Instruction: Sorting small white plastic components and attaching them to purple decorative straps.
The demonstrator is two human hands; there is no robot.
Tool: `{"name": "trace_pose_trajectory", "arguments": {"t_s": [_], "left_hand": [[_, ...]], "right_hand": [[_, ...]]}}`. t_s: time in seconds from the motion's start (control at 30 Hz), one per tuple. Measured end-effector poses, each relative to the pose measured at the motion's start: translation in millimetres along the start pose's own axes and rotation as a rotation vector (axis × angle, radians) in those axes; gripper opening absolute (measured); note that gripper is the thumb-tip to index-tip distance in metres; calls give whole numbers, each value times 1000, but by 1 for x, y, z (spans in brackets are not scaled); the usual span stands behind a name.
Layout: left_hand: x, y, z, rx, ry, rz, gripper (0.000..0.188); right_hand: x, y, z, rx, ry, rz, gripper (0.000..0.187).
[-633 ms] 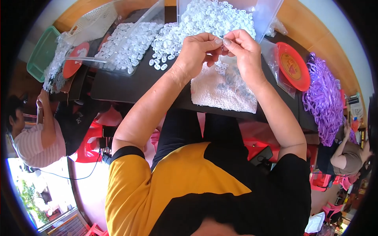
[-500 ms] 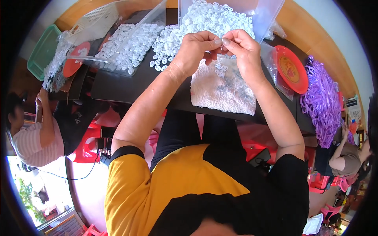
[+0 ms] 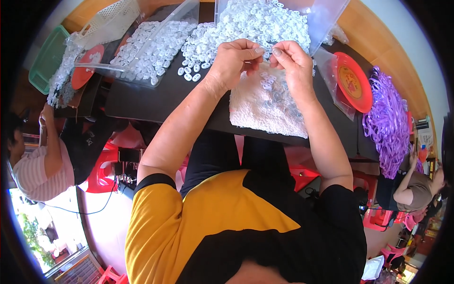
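My left hand (image 3: 238, 60) is closed, thumb against forefinger, above the far edge of a pale towel (image 3: 253, 116). Facing it a short gap away, my right hand (image 3: 293, 65) pinches with thumb and forefinger. Whatever either fingertip grip holds is too small or hidden to make out. Below them on the towel lie a few small white two-holed plastic pieces (image 3: 267, 81) and some thin, tiny metal-like bits (image 3: 282, 100). Just beyond my hands, a large heap of the same white oval pieces (image 3: 260, 23) spills from a clear plastic bin (image 3: 328, 21) onto the dark table (image 3: 156, 102).
More white pieces fill a clear tray (image 3: 153, 47) at left. A red plate (image 3: 352, 81) and a bundle of purple ribbon (image 3: 388, 123) lie at right. A green tray (image 3: 49, 59) is far left. One person (image 3: 45, 163) sits left, another (image 3: 416, 189) right.
My hands have drawn apart from touching fingertips, leaving a small gap between them. The view has shifted slightly; the towel and heaps otherwise look the same.
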State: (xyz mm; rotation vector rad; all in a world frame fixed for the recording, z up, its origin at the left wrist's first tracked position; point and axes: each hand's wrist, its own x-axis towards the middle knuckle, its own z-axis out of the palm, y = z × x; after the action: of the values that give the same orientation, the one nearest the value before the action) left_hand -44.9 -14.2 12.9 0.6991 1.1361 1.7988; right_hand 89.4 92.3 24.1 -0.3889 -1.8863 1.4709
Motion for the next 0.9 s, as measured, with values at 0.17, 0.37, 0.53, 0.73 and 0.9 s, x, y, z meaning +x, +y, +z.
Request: {"name": "trace_pose_trajectory", "arguments": {"t_s": [0.17, 0.37, 0.53, 0.73, 0.9], "left_hand": [[-3, 0, 1, 38, -15, 0, 12], [-9, 3, 6, 92, 15, -7, 13], [-9, 1, 6, 88, 38, 5, 13], [-10, 0, 5, 111, 41, 25, 13], [-10, -2, 7, 128, 46, 41, 12]], "right_hand": [[0, 0, 2, -113, -24, -87, 8], [-1, 5, 3, -213, -32, -160, 6], [-2, 3, 2, -219, -9, -189, 5], [-3, 4, 5, -241, -27, -204, 5], [-3, 6, 3, -269, -32, -200, 5]]}}
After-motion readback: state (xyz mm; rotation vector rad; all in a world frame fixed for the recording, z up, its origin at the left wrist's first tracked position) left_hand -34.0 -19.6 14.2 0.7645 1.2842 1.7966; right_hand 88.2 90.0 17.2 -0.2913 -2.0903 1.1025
